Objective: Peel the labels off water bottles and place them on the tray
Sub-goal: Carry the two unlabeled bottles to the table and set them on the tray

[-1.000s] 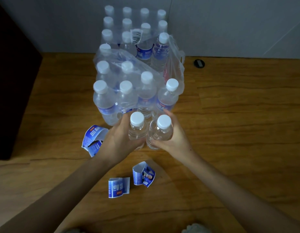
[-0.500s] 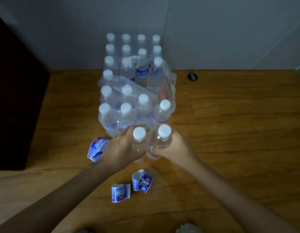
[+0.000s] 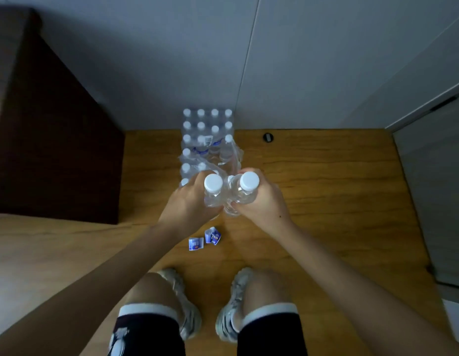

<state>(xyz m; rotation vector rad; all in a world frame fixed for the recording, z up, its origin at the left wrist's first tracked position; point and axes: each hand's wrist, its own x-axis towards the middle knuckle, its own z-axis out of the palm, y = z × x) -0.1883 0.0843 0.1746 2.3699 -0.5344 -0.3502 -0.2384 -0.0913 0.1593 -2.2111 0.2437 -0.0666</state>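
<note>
Head view: left hand [image 3: 190, 201] wrapped around a clear, label-free bottle [image 3: 212, 194] with a white cap, fingers curled round its body. Right hand [image 3: 262, 201] likewise wrapped around a second bare bottle [image 3: 245, 190], white cap uppermost. Both bottles upright, side by side, touching or nearly so between the two grips, raised above the wooden floor [image 3: 326, 188]. Just beyond the held pair, partly hidden behind the hands, the shrink-wrapped pack of bottles [image 3: 208, 140], its plastic torn open at the end nearest the grip, rows of white caps running away toward the grey wall [image 3: 172, 60]. Below the grip, toward the body, two peeled blue labels on the floor: one curled [image 3: 212, 235], one flatter [image 3: 195, 244] just to its left, close together but apart. Further toward the body, two bare knees, dark shorts with pale hems, and pale sneakers [image 3: 184, 304]. Well to the left of the grip, a dark cabinet [image 3: 56, 150]. Beyond and to the right of the grip, near the wall, a small dark round object [image 3: 268, 137] on the floor. No tray to be made out anywhere in view.
</note>
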